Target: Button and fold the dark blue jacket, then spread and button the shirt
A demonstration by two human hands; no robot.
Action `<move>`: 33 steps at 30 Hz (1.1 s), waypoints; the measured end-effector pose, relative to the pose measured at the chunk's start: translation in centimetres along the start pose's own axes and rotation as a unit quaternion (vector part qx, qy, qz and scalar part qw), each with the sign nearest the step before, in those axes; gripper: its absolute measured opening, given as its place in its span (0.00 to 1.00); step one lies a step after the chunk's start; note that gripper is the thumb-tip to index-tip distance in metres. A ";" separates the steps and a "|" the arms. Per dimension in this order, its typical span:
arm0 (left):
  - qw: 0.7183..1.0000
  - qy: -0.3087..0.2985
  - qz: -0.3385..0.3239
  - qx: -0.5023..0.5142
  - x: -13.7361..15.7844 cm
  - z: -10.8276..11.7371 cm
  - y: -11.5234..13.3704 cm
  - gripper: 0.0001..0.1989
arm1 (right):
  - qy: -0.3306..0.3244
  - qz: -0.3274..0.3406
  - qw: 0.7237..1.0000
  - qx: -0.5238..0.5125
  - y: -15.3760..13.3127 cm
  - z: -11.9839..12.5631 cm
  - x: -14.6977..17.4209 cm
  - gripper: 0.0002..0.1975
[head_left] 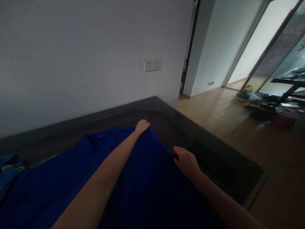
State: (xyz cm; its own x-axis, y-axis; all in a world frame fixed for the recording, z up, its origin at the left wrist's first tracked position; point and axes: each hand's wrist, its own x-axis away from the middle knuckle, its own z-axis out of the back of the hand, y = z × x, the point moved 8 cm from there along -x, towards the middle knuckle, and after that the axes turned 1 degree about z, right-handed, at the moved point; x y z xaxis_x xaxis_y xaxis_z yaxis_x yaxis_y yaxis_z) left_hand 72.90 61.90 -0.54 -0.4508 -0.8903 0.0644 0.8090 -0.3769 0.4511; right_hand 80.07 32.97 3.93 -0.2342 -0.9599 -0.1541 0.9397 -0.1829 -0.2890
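A dark blue collared shirt point(71, 162) is spread over a dark table, its collar toward the wall at the left. My left hand point(142, 125) reaches to the far side and is closed on the upper edge of the cloth. Lower and to the right, my right hand point(187, 160) pinches the same garment's right edge. Between both hands the fabric edge runs in a slanting line. My forearms cover part of the shirt, and its near part fades into shadow.
The dark table point(164, 111) has a raised rim against the white wall. Another folded blue garment point(9, 171) with yellow-green trim lies at the far left. Wall sockets point(152, 65) sit above. Bags and a red tub point(284, 117) stand on the wooden floor at right.
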 end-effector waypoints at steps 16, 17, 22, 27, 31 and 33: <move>0.989 0.069 0.007 0.127 -0.1 0.7 -1.0 0.11 | -0.028 -0.018 0.997 0.076 0.6 -1.0 -0.3 0.05; 0.989 0.067 -0.001 0.130 0.0 0.6 -0.9 0.11 | -0.033 -0.022 0.996 0.076 0.6 -0.9 -0.3 0.05; 0.988 0.040 -0.049 0.140 1.0 0.3 0.5 0.12 | -0.007 0.005 0.999 0.047 -0.2 0.2 -0.1 0.10; 0.982 -0.041 -0.110 0.147 1.6 0.2 2.1 0.13 | 0.012 0.089 0.996 0.025 -1.5 0.2 0.1 0.15; 0.974 -0.074 -0.136 0.163 1.6 0.7 1.8 0.18 | 0.033 0.116 0.993 0.012 -1.7 0.3 0.2 0.18; 0.973 -0.057 -0.141 0.172 1.5 1.0 1.5 0.20 | 0.031 0.125 0.992 0.012 -1.8 0.4 0.2 0.18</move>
State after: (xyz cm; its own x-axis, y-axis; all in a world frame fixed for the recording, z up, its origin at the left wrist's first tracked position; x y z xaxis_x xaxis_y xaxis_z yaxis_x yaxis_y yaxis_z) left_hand 73.08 60.26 1.13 -0.6917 -0.7220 -0.0165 0.4812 -0.4779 0.7349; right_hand 78.39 33.02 4.77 -0.0068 -0.9609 -0.2769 0.9757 0.0543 -0.2123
